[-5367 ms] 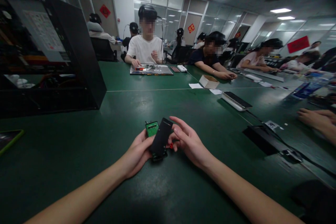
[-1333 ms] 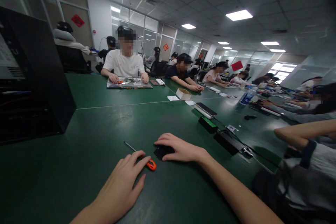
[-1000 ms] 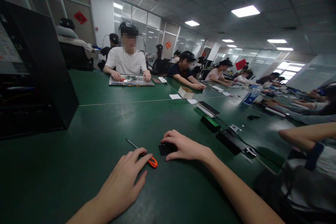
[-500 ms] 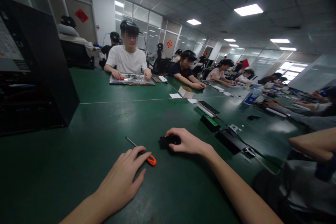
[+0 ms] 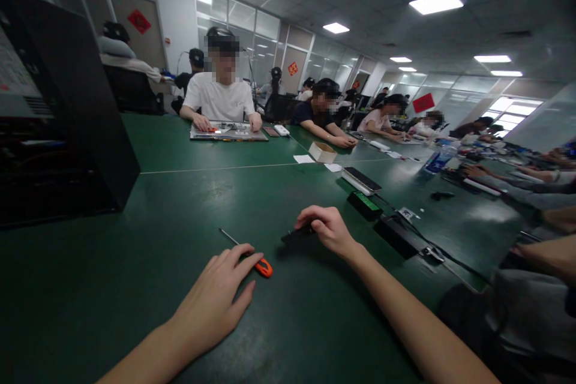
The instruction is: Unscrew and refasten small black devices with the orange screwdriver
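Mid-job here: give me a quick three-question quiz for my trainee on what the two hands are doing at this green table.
1. Choose one: the right hand grips A) a roll of tape, B) a flat black part, C) a pair of scissors.
2. True or false: the left hand holds the screwdriver lifted clear of the green table.
3. Fill the gap: the screwdriver's handle is ____.
Key: 1 B. 2 False: it lies on the table with the fingertips resting on it. 3 Orange.
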Tool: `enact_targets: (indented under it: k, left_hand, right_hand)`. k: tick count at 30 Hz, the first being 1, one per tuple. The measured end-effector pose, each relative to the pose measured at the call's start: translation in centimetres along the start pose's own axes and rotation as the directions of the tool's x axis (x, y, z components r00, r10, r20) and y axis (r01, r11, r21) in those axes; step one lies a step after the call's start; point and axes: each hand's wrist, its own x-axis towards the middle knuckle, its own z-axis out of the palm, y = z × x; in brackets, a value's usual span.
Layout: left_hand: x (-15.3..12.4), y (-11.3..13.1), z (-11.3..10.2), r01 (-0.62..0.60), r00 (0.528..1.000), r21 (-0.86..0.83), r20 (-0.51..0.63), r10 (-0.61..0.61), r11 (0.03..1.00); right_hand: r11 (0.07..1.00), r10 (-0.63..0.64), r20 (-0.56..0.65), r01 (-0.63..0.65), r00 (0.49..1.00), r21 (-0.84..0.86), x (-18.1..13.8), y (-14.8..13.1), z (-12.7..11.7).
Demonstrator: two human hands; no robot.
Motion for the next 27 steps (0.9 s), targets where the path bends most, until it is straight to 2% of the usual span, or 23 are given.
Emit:
enact_targets:
  k: [3, 5, 8, 12, 14, 16, 19, 23, 27]
  left_hand:
    - [0.3, 0.5, -0.2, 0.062, 0.998, -0.181, -0.019, -0.067, 0.982]
    - [0.5, 0.8, -0.3, 0.154, 0.985, -0.376, -0.011, -0.17, 0.914]
    - [0.8, 1.0, -0.4, 0.272, 0.957, -0.581, 0.084, -0.276, 0.767]
    - [1.0, 0.7, -0.2, 0.353, 0.933, -0.688, 0.212, -0.289, 0.634]
    - [1.1, 0.4, -0.2, 0.362, 0.926, -0.758, 0.225, -0.304, 0.542]
    - [1.2, 0.3, -0.4, 0.362, 0.918, -0.819, 0.232, -0.321, 0.444]
    - [1.3, 0.5, -0.7, 0.364, 0.901, -0.883, 0.252, -0.355, 0.298]
    - [1.2, 1.1, -0.5, 0.372, 0.881, -0.919, 0.305, -0.362, 0.131]
    - [1.2, 1.5, -0.2, 0.387, 0.879, -0.918, 0.34, -0.334, 0.086]
  right_hand:
    - [0.995, -0.081, -0.013, 0.081, 0.997, 0.049, -0.2, -1.1, 1.6]
    - [0.987, -0.147, -0.007, 0.148, 0.989, 0.065, -0.4, -2.1, 2.9]
    - [0.965, -0.249, 0.016, 0.247, 0.968, 0.089, -0.6, -3.6, 4.9]
    - [0.933, -0.351, 0.027, 0.346, 0.936, 0.102, -0.9, -4.3, 6.3]
    - [0.949, -0.289, 0.004, 0.286, 0.957, 0.134, -1.1, -4.0, 6.4]
    - [0.966, -0.149, -0.022, 0.151, 0.989, 0.208, -1.3, -3.6, 6.4]
    - [0.932, 0.029, 0.03, -0.038, 0.999, 0.361, -1.4, -3.6, 6.8]
    - [0.847, 0.042, 0.177, -0.129, 0.983, 0.516, -1.2, -5.4, 8.0]
    - [0.773, 0.116, 0.235, -0.236, 0.965, 0.588, -1.4, -7.0, 8.8]
